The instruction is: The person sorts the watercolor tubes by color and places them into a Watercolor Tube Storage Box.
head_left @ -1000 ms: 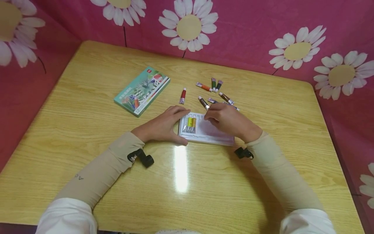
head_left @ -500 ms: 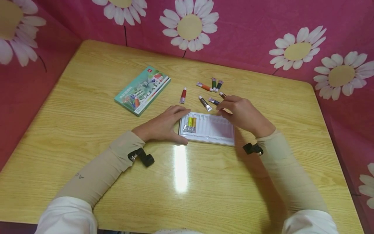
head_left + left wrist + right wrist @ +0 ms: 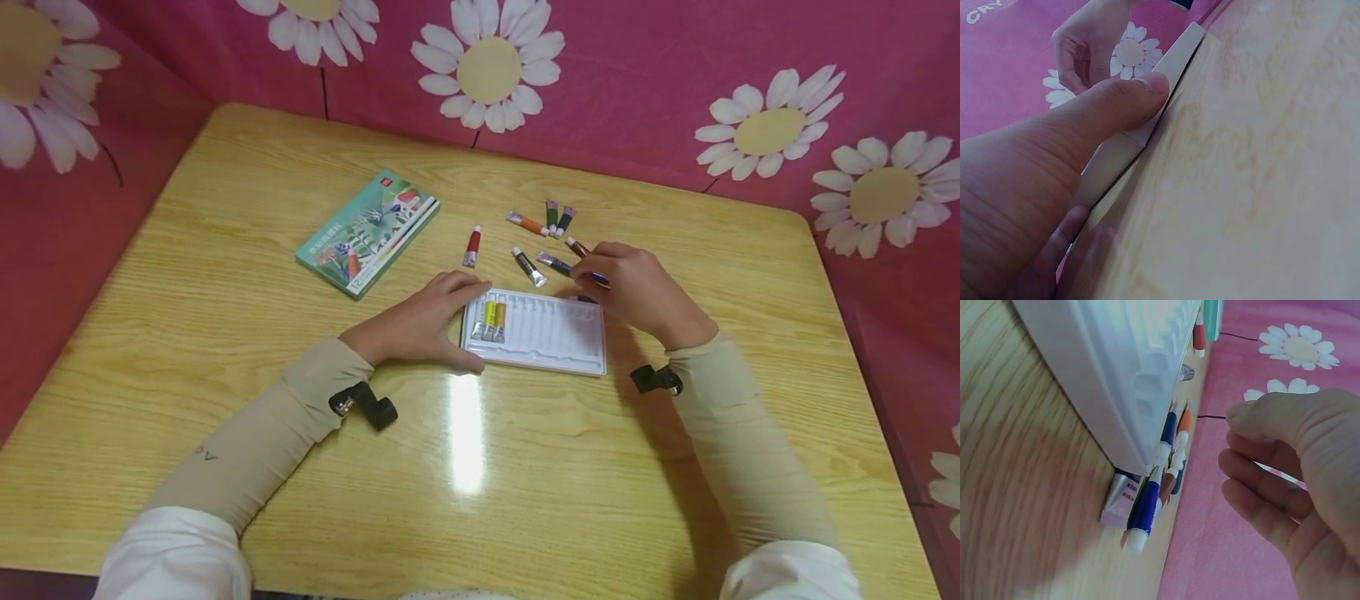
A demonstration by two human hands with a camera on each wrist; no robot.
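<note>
My left hand [image 3: 420, 325] grips the left end of a white plastic paint tray [image 3: 551, 342], thumb at the near edge and fingers at the far edge. Three paint tubes lie side by side in its left slots: a pale one [image 3: 478, 321], a yellow one [image 3: 490, 313] and an ochre one [image 3: 500, 319]. My right hand [image 3: 641, 287] hovers by the tray's far right corner, close to a blue tube [image 3: 597, 279]. In the right wrist view its fingers are loosely bent with nothing between them, and the blue tube [image 3: 1145, 509] lies apart from them beside the tray.
Beyond the tray lie several loose tubes: red [image 3: 472, 247], dark brown [image 3: 528, 267], dark blue [image 3: 555, 264], orange [image 3: 528, 223], green [image 3: 552, 217] and brown [image 3: 577, 247]. A teal paint box [image 3: 367, 233] lies at the back left of the wooden table [image 3: 337, 517].
My right hand has moved right, from over the tray to the tubes at its far right corner. The left hand stays on the tray, whose slots are now more exposed.
</note>
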